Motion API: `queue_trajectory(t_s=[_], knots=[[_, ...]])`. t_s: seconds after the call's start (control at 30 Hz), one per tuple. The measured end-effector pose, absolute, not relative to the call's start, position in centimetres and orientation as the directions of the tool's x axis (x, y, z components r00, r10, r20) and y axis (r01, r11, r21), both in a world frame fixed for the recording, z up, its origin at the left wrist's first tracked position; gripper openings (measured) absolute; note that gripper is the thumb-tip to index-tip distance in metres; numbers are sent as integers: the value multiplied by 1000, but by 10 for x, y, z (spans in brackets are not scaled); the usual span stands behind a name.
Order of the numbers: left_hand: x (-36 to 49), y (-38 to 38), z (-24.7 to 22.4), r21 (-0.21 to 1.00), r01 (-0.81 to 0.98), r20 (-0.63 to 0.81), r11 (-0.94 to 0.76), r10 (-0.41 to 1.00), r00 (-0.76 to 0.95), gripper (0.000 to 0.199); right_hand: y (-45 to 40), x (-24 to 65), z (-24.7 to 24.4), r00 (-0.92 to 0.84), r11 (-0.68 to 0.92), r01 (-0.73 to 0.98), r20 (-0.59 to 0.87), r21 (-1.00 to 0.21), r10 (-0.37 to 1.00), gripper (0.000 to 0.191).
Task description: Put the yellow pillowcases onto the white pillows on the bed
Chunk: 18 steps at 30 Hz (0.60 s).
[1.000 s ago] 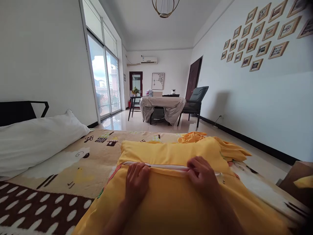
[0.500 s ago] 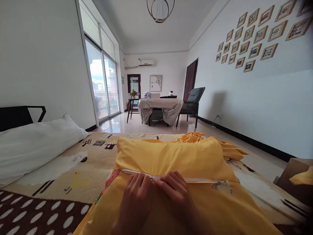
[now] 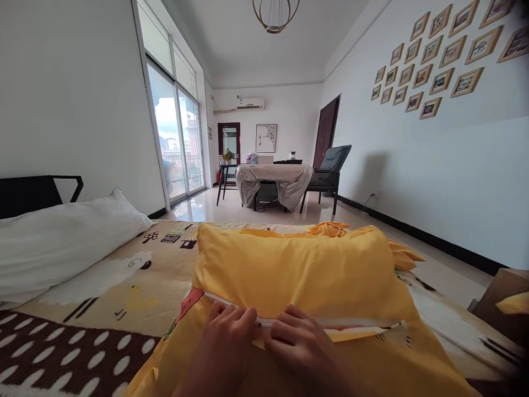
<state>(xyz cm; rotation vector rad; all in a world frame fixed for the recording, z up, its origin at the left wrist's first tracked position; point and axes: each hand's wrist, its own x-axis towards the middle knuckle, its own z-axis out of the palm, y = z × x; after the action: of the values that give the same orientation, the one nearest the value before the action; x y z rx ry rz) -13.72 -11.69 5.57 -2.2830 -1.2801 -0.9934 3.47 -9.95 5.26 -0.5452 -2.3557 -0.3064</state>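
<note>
A puffy yellow pillow in a yellow cover (image 3: 297, 264) lies in front of me, with a white zipper strip (image 3: 343, 322) running across it. My left hand (image 3: 231, 336) has its fingers curled on the strip's left part, gripping the cover's edge. Just to the right, my right hand (image 3: 295, 342) is closed on the same edge, with a small gap between the two hands. A short piece of the white strip shows in that gap. The fingertips of both hands are hidden under the knuckles.
Beneath the cover is a patterned blanket (image 3: 165, 262). On the left lies a white pillow (image 3: 70, 242). A cardboard box (image 3: 500, 300) stands at the right. Beyond the bed are a covered table (image 3: 275, 172) and a black chair (image 3: 328, 171).
Both hands have moved slightly down toward me, and the gap between them has widened. The zipper edge is pulled lower, and more of the puffy yellow part shows above it. The view has shifted a little.
</note>
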Motion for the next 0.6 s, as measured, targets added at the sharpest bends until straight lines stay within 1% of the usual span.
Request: queue_trajectory(t_s=[0.1, 0.2, 0.23, 0.27, 0.33, 0.4, 0.43, 0.53, 0.6], knots=[[-134, -121, 56, 10, 849, 748, -528, 568, 344, 27, -98, 37, 52, -689, 885, 464, 640, 30, 339, 27], [-130, -123, 52, -34, 862, 788, -505, 517, 334, 28, -96, 42, 54, -718, 908, 416, 594, -52, 363, 25], [-129, -123, 51, -35, 869, 800, -493, 508, 320, 28, -96, 44, 55, -715, 916, 393, 599, -82, 361, 25], [-128, -123, 49, -24, 875, 804, -483, 511, 304, 29, -96, 45, 56, -692, 919, 378, 626, -110, 359, 24], [-127, -122, 47, 23, 878, 799, -478, 536, 272, 29, -97, 45, 58, -576, 907, 394, 730, -148, 369, 20], [-126, -121, 46, 66, 870, 784, -488, 565, 257, 29, -96, 42, 59, -426, 879, 456, 833, -139, 353, 15], [-126, -121, 47, 71, 865, 777, -497, 571, 264, 28, -94, 39, 59, -379, 862, 492, 861, -122, 338, 14], [-125, -122, 50, 63, 855, 779, -514, 561, 280, 28, -88, 30, 53, -373, 827, 558, 869, -70, 325, 12], [-125, -121, 51, 72, 847, 779, -526, 560, 282, 28, -83, 25, 48, -396, 819, 570, 850, -70, 348, 15]])
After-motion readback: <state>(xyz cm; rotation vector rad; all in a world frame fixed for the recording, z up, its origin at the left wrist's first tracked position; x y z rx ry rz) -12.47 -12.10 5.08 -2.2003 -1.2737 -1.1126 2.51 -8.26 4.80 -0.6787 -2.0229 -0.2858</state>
